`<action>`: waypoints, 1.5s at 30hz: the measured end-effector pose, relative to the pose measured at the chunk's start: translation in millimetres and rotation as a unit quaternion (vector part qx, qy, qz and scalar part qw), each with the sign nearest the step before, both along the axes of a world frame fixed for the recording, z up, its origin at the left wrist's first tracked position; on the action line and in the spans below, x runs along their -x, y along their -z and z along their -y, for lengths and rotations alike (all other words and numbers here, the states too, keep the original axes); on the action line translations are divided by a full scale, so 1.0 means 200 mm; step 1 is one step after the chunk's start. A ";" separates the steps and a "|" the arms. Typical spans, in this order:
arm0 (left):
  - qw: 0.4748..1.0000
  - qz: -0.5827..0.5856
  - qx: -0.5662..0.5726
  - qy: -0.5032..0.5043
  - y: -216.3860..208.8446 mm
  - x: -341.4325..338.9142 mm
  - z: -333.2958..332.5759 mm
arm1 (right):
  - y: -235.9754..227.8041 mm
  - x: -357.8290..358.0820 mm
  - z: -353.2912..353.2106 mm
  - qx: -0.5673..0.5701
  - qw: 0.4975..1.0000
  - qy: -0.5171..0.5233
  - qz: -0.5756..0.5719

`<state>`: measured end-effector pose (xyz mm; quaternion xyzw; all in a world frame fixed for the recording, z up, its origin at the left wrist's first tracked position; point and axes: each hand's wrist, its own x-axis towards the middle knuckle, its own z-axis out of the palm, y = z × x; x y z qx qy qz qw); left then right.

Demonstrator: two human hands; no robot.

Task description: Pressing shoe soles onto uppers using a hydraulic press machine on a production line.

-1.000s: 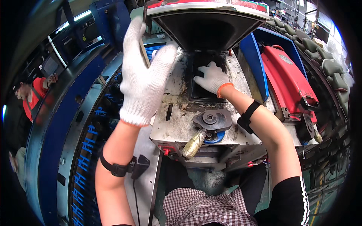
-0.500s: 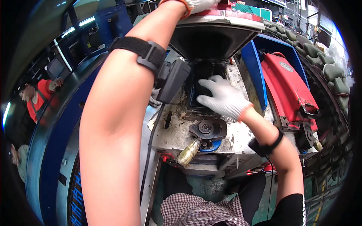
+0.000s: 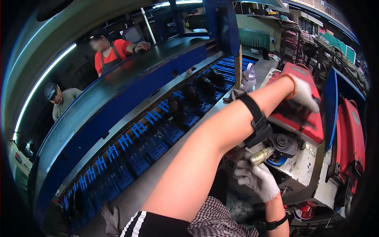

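My left hand (image 3: 304,94), in a white knitted glove, lies on the red hinged lid (image 3: 294,116) of a metal-topped machine. Its fingers reach down along the lid's far side and are partly blurred. The lid is lowered, hiding the opening below it. My right hand (image 3: 257,178), gloved too, is just below the worn, taped handle (image 3: 261,156) of a dark cam clamp (image 3: 283,144). Its fingers are loosely bent and apart, not wrapped round the handle. A black strap device (image 3: 258,124) sits on my left forearm.
A second red lid (image 3: 347,138) stands at the right beside a blue panel (image 3: 331,106). To the left runs a long blue conveyor (image 3: 146,130) with blue prongs. A lilac bottle (image 3: 248,79) stands behind my left arm. Two people work beyond; a loose glove (image 3: 110,219) lies near the front.
The view has turned left. The raised lid has come down under my left hand. My right hand has left the opening and moved down beside the clamp handle.
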<state>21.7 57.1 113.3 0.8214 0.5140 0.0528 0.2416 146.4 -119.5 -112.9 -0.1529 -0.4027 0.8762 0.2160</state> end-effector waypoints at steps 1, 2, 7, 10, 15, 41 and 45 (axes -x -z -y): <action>0.999 0.028 0.035 0.008 0.09 -0.01 0.00 | 0.03 0.03 0.00 0.033 0.995 0.020 -0.093; 0.998 0.044 0.044 0.005 0.18 0.01 0.00 | 0.02 0.07 0.01 0.029 0.992 0.027 -0.117; 0.997 0.052 0.055 0.009 0.39 -0.01 0.07 | 0.00 0.15 0.03 0.146 0.959 0.054 -0.238; 1.000 0.014 0.005 -0.006 0.36 -0.01 0.06 | -0.02 0.15 0.05 0.227 0.935 0.094 -0.254; 1.000 0.017 0.018 -0.014 0.37 -0.01 0.08 | -0.07 0.01 0.09 0.224 0.928 0.063 -0.292; 0.991 0.082 0.084 -0.060 0.37 -0.03 0.06 | 0.01 -2.58 -0.29 -0.446 0.354 0.477 0.670; 0.990 0.094 0.082 -0.068 0.36 -0.03 0.08 | 0.03 -2.60 -0.30 -0.385 0.397 0.522 0.649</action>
